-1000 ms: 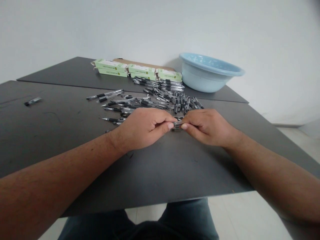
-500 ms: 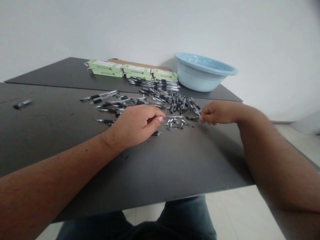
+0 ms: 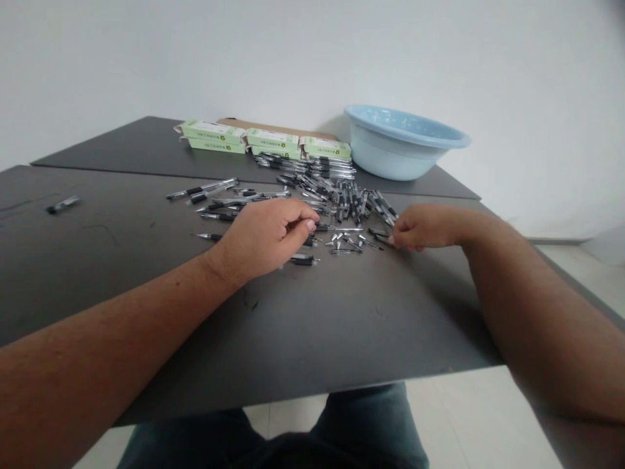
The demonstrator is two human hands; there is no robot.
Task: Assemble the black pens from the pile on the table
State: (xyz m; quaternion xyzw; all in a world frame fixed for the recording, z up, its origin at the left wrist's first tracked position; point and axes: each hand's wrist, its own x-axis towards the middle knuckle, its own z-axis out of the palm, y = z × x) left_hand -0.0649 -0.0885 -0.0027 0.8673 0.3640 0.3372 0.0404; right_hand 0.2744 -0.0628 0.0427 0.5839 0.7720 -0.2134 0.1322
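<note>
My left hand [image 3: 266,236] is closed, thumb and forefinger pinched at the end of a thin pen [image 3: 342,228] that points right. My right hand [image 3: 422,227] is closed too, its fingertips down at the small dark pen parts [image 3: 378,236] on the table; what lies inside the pinch is hidden. Between the hands are several small silvery cone tips [image 3: 338,243] and short pen pieces. Behind them spreads a heap of black-gripped clear pens [image 3: 349,198]. Another short pen piece [image 3: 303,260] rests just under my left fingers.
Light green boxes [image 3: 215,139] are stacked in a row at the back, with bundled pens [image 3: 332,168] before them. A pale blue basin [image 3: 398,156] stands at the back right. One loose pen part [image 3: 63,204] lies far left on the dark table [image 3: 317,332].
The view has shifted slightly. My right fingertips have lowered a little to the dark pen parts. My left hand stays pinched, and the pen beside it now shows a dark section.
</note>
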